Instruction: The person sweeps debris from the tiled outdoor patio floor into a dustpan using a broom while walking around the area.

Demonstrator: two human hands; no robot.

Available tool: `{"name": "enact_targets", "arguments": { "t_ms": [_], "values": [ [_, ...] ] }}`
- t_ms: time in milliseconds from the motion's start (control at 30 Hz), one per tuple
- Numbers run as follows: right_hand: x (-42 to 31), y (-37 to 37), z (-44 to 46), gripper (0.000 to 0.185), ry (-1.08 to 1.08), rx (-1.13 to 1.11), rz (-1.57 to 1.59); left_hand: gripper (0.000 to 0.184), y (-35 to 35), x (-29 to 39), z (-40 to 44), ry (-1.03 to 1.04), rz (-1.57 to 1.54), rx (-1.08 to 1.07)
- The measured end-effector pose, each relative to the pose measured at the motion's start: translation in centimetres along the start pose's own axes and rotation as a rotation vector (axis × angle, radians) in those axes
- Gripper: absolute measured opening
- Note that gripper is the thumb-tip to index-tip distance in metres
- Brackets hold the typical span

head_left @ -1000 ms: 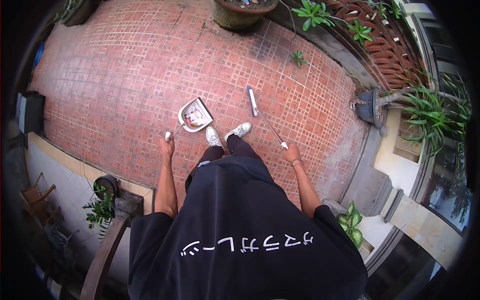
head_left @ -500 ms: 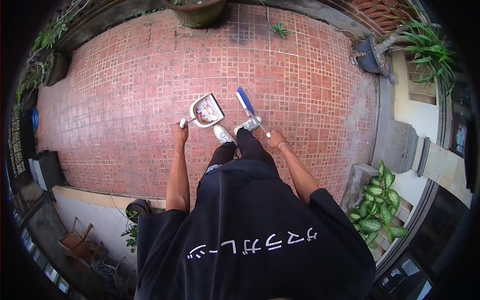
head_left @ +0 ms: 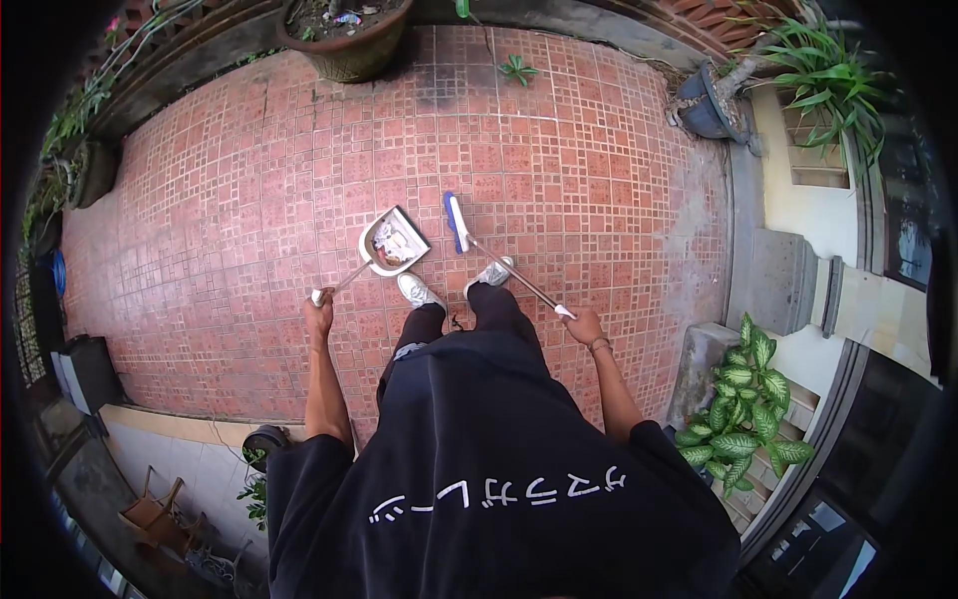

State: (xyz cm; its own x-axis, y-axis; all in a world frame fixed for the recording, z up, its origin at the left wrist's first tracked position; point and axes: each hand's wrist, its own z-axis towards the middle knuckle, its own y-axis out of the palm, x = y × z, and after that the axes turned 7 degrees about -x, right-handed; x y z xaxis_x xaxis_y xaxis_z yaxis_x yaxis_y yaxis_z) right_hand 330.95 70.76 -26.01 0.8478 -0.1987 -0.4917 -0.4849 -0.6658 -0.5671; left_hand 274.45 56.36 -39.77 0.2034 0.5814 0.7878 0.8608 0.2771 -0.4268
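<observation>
My left hand (head_left: pixel 318 311) is closed round the handle end of a white long-handled dustpan (head_left: pixel 366 243). Paper scraps and other litter (head_left: pixel 392 243) lie in the pan, whose dark-edged mouth faces right. My right hand (head_left: pixel 581 325) grips the white end of a broom's metal handle. The broom's head (head_left: pixel 457 222), white with blue bristles, is to the right of the dustpan, apart from it, just ahead of my shoes (head_left: pixel 419 291).
Red patterned tiles (head_left: pixel 249 240) form the floor. A large brown pot (head_left: pixel 349 50) stands at the far edge, a dark pot (head_left: pixel 710 105) at the far right. A leafy plant (head_left: pixel 740 409) grows by the right wall. A wooden chair (head_left: pixel 155 514) is at the lower left.
Since half a second ago, the broom head has moved left towards the dustpan, and my right hand has shifted right and nearer my body. My left hand and the dustpan have moved left and down.
</observation>
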Motion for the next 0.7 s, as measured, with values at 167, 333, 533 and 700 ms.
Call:
{"name": "enact_targets", "arguments": {
  "t_ms": [167,333,533,700],
  "values": [
    [8.1,-4.3,0.1,0.023,0.207,0.114,-0.069,0.02,4.5,3.3,-1.2,0.021,-0.157,-0.079],
    [12.4,-10.2,4.0,0.024,0.411,0.234,-0.161,0.02,12.9,9.9,-0.1,0.024,-0.21,-0.094],
    [14.9,-14.8,10.8,0.024,0.467,0.187,-0.091,0.02,24.9,16.9,3.4,0.042,-0.092,-0.151],
    [17.1,-14.5,13.6,0.024,0.268,0.059,-0.144,0.02,33.2,22.9,5.9,0.074,-0.017,-0.166]
  ]
}}
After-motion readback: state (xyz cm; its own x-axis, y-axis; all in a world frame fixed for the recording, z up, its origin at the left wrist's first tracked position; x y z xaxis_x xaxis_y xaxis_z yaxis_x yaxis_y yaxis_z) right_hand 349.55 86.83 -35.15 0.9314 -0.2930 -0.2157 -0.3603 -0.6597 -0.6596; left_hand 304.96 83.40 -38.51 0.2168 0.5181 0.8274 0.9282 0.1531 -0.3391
